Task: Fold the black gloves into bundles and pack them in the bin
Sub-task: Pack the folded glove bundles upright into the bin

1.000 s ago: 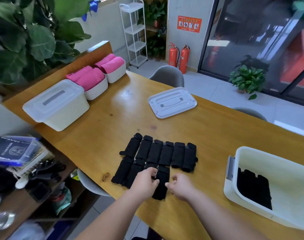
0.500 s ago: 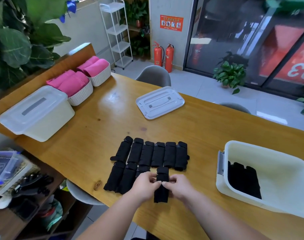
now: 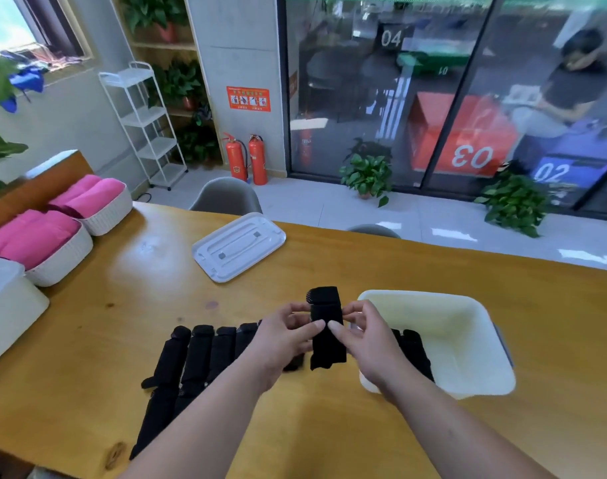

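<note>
Hands meet just left of a white rectangular plastic bin (image 3: 433, 296). The left hand (image 3: 288, 337) and the right hand (image 3: 364, 340) each pinch one side of a long black fabric glove (image 3: 328, 335), held upright in the air clear of the yellow wooden tabletop (image 3: 122, 305). A dotted patch shows faintly at its top corner; the rest is too blurred to read.

The right wrist covers the bin's near left corner. Inside the bin lie packed black gloves (image 3: 412, 347), partly behind the right hand, so their number cannot be told.

Left of the bin, a row of black gloves (image 3: 198, 354) lies flat on the tabletop. Its end nearest the bin is hidden behind the left hand and forearm, and a nearer row is cut by the arm.

Beyond them, farther from the bin, rests a white plastic lid (image 3: 238, 250). Far left of the bin stand white woven baskets (image 3: 63, 262) of pink rolled cloths (image 3: 32, 233), and a pale lidded box (image 3: 8, 305) is cut off by the frame edge.
</note>
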The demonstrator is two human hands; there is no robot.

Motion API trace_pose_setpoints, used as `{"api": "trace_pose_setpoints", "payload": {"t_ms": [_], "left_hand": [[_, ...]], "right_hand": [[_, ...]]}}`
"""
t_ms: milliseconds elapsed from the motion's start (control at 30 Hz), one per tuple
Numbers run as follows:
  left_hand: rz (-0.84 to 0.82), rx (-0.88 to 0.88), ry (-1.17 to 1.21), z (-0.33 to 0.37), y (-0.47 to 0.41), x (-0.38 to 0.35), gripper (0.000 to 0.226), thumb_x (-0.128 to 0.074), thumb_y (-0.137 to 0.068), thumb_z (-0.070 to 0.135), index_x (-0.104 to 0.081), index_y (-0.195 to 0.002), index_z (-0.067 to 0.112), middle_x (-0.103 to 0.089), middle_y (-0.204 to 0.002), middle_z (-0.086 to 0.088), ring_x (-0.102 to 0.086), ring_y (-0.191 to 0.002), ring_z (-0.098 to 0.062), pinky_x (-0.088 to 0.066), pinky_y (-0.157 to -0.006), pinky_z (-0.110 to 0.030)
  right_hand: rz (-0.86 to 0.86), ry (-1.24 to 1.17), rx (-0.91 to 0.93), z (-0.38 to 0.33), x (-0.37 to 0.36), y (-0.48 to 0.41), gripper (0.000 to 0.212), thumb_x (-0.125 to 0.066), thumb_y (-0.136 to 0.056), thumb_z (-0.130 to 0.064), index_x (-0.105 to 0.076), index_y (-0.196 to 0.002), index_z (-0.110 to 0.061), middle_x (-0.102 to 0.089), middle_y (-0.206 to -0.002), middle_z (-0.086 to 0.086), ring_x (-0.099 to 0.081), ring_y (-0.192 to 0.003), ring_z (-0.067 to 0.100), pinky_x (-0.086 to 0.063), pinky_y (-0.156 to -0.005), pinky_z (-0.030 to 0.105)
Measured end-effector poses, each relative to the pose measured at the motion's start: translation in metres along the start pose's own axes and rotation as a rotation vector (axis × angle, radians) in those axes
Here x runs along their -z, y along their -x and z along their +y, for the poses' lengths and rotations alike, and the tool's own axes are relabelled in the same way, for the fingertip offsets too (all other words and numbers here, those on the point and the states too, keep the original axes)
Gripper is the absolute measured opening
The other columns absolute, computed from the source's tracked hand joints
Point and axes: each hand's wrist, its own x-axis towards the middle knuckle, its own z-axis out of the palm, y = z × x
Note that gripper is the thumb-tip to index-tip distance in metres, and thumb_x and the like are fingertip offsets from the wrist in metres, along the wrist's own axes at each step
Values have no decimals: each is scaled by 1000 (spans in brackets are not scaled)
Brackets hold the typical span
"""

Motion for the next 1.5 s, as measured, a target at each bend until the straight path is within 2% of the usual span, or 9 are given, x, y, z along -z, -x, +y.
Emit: {"api": "trace_pose_setpoints", "payload": {"t_ms": [167,467,600,667,767,967,1167,1367,1500], "left_hand": [[-114,-23,-37,15,-26,-59,41,-83,-95,19,-63,-131,13,-75,-121,-18,-77,-108,-31,-63,-96,-47],[-262,36,-259,-4,-63,-144,44,-83,-93,25,-64,-133,26,-78,-119,-1,-79,-103,-19,-60,-100,-37],[-250,35,-445,-13,-71,-158,44,-79,-94,30,-61,-134,33,-78,-110,16,-77,-98,-7,-53,-101,-24],[-228,55,-473,-21,-78,-161,46,-79,-93,31,-60,-135,34,-78,-107,19,-78,-95,-8,-57,-104,-38],[-205,68,-537,-28,-85,-163,46,-79,-92,33,-60,-134,37,-77,-107,20,-76,-96,-6,-58,-101,-39],[-186,104,-565,-37,-97,-163,46,-80,-92,34,-61,-133,38,-75,-113,18,-71,-108,-9,-57,-102,-39],[-177,123,-560,-43,-100,-161,44,-79,-93,31,-62,-133,38,-75,-112,18,-70,-107,-6,-58,-97,-32],[-174,118,-579,-44,-102,-161,46,-79,-93,32,-61,-135,38,-75,-111,20,-69,-107,-3,-57,-92,-28],[-172,114,-585,-48,-103,-160,48,-79,-91,33,-61,-135,39,-75,-110,21,-70,-108,-4,-58,-101,-35]], "right_hand": [[117,-113,17,-9,64,10,22,-76,-99,-17,-58,-110,-23,-78,-111,1,-78,-98,29,-64,-86,51],[321,128,7,13,153,22,19,-71,-102,-21,-67,-103,-40,-74,-109,-13,-73,-92,16,-57,-78,31],[375,360,-52,37,186,12,28,-69,-101,-20,-75,-94,-46,-73,-105,-23,-67,-101,10,-55,-87,35],[364,450,-103,46,196,5,30,-67,-102,-16,-76,-93,-44,-72,-107,-22,-66,-107,10,-56,-91,36],[301,643,-179,58,203,-6,26,-66,-102,-15,-72,-106,-40,-66,-111,-25,-57,-117,15,-52,-102,39],[160,986,-332,74,194,-37,51,-66,-92,1,-66,-132,-30,-56,-135,-4,-64,-104,18,-49,-80,27],[96,1214,-393,87,183,-61,38,-74,-84,-2,-70,-118,-18,-61,-106,1,-67,-87,22,-60,-78,35],[22,1037,-517,96,181,-69,53,-47,-94,3,-66,-125,-35,-64,-122,-4,-65,-99,22,-58,-89,36],[-29,1004,-560,100,186,-67,49,-61,-99,-8,-59,-139,-35,-62,-126,-1,-63,-99,23,-56,-84,34]]}}
